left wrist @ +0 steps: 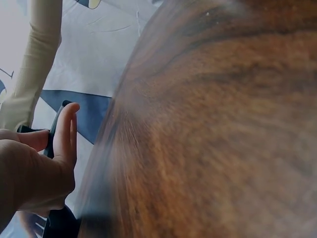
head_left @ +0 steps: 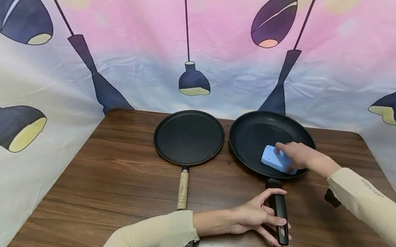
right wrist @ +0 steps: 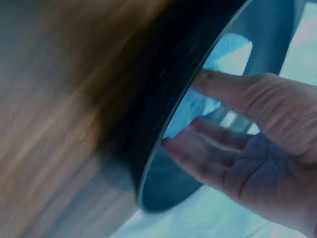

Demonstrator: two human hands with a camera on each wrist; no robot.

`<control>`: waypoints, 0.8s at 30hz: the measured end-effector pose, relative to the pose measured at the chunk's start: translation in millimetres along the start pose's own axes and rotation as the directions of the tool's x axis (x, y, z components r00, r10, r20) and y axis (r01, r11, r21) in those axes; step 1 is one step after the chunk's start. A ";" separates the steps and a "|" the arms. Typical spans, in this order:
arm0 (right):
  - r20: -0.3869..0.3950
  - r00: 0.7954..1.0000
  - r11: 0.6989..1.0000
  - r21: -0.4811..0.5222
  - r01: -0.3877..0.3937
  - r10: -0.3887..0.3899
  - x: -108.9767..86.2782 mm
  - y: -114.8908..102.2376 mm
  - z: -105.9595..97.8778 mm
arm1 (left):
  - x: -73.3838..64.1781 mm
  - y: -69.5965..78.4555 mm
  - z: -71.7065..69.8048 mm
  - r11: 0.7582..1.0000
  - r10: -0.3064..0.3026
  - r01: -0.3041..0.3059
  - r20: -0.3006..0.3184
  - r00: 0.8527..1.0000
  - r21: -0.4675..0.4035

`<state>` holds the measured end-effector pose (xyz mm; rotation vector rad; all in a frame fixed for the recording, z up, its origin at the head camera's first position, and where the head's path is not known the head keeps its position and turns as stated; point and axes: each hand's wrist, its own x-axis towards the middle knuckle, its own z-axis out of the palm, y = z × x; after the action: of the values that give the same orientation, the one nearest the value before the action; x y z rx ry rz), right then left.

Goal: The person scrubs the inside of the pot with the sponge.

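Observation:
A black frying pan (head_left: 251, 135) lies at the back right of the table. Its black handle (head_left: 279, 209) points toward me. My left hand (head_left: 253, 218) grips this handle, with the thumb on one side and fingers spread along and under it. Inside the pan, my right hand (head_left: 297, 155) holds a light blue sponge (head_left: 273, 158) against the inner surface near the right front wall. The right wrist view shows thumb and fingers on either side of the sponge (right wrist: 229, 52), partly behind the pan's rim (right wrist: 148, 173).
Left of the frying pan lies a flat black griddle pan (head_left: 189, 137) with a wooden handle (head_left: 183, 189), whose end is close to my left forearm. Both pans are on a brown wooden table (head_left: 118, 180). A curtain (head_left: 136, 47) printed with lamps hangs behind it.

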<state>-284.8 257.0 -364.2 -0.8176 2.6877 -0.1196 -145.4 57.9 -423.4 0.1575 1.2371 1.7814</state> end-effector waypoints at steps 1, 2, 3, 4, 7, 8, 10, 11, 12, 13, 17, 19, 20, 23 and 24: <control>-0.005 1.000 1.000 0.007 0.026 -0.026 1.3 -5.5 1.0 | -0.8 0.0 -0.4 1.000 -0.001 0.001 0.001 1.000 0.000; -0.012 0.999 0.998 0.018 0.053 -0.053 3.8 -10.0 2.4 | -1.6 0.1 -0.7 1.000 0.000 0.000 0.003 1.000 0.003; -0.019 0.997 0.997 0.028 0.076 -0.076 7.8 -13.9 3.7 | -2.3 0.2 -0.8 1.000 -0.001 0.001 0.002 1.000 0.000; -0.023 0.996 0.995 0.031 0.092 -0.091 12.8 -17.3 4.9 | -3.1 0.3 -1.1 1.000 -0.003 0.003 0.002 1.000 0.000; -0.041 0.993 0.994 0.025 0.107 -0.106 32.0 -24.3 4.9 | -5.2 1.0 -0.9 1.000 -0.002 0.002 0.006 1.000 0.002; -0.048 0.994 0.995 0.020 0.099 -0.098 39.3 -25.3 4.1 | -5.7 1.1 -0.7 1.000 -0.001 0.001 0.008 1.000 0.005; -0.062 0.995 0.996 0.003 0.084 -0.084 53.5 -26.7 1.3 | -6.5 1.2 -0.3 1.000 -0.003 0.003 0.010 1.000 0.001; -0.071 0.995 0.997 -0.003 0.074 -0.074 60.1 -26.9 -0.4 | -6.9 1.2 -0.1 1.000 -0.004 0.004 0.011 1.000 0.002; -0.080 0.995 0.998 -0.010 0.059 -0.060 66.6 -26.3 -1.5 | -7.1 0.9 -0.1 1.000 -0.004 0.004 0.011 1.000 0.004; -0.090 0.995 0.999 -0.013 0.041 -0.042 72.5 -24.5 -2.4 | -7.3 0.8 0.0 1.000 -0.004 0.004 0.011 1.000 0.005; -0.136 0.989 0.998 0.010 -0.062 0.063 87.1 -8.6 -5.2 | -7.3 0.2 -0.3 1.000 0.002 -0.002 0.005 1.000 0.005; -0.170 0.975 0.989 0.036 -0.142 0.146 88.1 4.1 -5.6 | -6.9 0.0 -0.3 1.000 0.004 -0.004 0.004 1.000 0.001; -0.183 0.965 0.982 0.048 -0.180 0.186 86.8 10.5 -6.1 | -6.5 -0.1 -0.3 1.000 0.005 -0.005 0.004 1.000 -0.001; -0.211 0.935 0.958 0.076 -0.276 0.286 79.9 26.2 -5.8 | -5.5 -0.1 -0.5 1.000 0.008 -0.008 0.006 1.000 -0.004; -0.215 0.929 0.953 0.076 -0.293 0.302 77.7 29.4 -5.5 | -5.3 0.1 -0.7 1.000 0.010 -0.010 0.007 1.000 -0.004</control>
<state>-362.8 238.2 -386.2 -0.3934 2.9734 -0.2076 -142.9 53.5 -421.7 0.1679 1.2298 1.7899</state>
